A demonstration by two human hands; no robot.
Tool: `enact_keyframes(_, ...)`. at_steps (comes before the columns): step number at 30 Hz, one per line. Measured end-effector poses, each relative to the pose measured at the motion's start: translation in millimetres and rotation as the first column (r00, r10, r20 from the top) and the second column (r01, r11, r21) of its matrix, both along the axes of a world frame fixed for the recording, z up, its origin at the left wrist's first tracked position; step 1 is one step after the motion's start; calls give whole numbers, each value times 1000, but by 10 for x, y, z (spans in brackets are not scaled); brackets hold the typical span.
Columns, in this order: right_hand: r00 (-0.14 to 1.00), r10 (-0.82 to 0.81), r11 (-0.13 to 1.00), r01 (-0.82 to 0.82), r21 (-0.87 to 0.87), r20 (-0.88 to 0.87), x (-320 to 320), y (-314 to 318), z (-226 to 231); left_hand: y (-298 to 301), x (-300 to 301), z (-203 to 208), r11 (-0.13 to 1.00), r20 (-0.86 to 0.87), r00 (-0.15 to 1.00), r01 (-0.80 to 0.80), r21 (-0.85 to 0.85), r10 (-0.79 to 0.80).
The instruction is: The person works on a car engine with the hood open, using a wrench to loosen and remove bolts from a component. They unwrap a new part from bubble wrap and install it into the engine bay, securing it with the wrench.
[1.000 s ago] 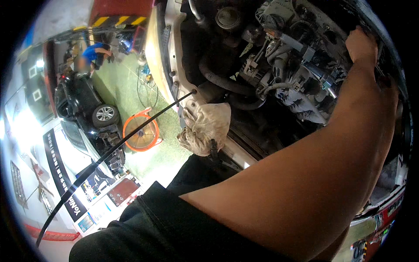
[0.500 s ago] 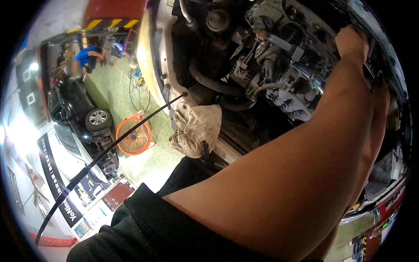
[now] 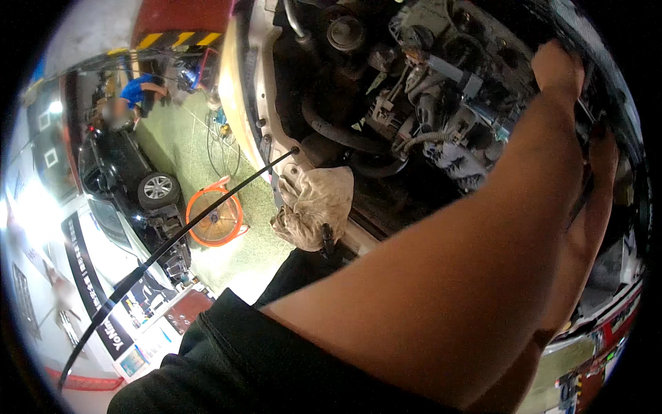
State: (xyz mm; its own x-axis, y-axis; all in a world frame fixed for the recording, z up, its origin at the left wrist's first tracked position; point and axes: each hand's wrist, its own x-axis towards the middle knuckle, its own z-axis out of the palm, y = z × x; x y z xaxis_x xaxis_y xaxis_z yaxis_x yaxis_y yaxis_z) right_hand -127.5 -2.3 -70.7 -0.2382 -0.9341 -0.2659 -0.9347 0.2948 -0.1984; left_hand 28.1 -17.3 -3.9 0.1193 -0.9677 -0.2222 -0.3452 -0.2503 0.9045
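My left arm reaches across the open engine bay to its far right side. There my left hand (image 3: 557, 70) is closed beside the engine (image 3: 476, 41), and what its fingers hold is hidden. My right hand (image 3: 603, 146) is just below it, partly behind my left forearm, with its fingers curled. A slim metal bar (image 3: 585, 112) shows in part between the two hands; I cannot make out which hand grips it. Hoses and wiring, among them a thick black hose (image 3: 338, 134), lie left of my forearm.
A crumpled beige cloth (image 3: 317, 200) lies over the bay's edge. A black prop rod (image 3: 214, 204) slants from that edge toward the lower left. On the green floor stand an orange round fan (image 3: 215, 243) and a black car (image 3: 114, 165). A person in blue (image 3: 141, 90) bends near it.
My right forearm has shifted slightly, so a gap now shows between it and my left forearm. My left hand stays in nearly the same place. The whole view has moved a little.
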Motion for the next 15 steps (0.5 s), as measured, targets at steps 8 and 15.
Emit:
enact_keyframes(8, 935, -293, 956, 287, -58, -198, -10, 1058, 680, 15, 164, -210, 678, -543, 693, 681, 277, -474)
enact_keyframes(15, 928, -330, 940, 305, -156, -175, 272, 767, 1309, -200, 286, 207, 729, -509, 668, 676, 109, -543)
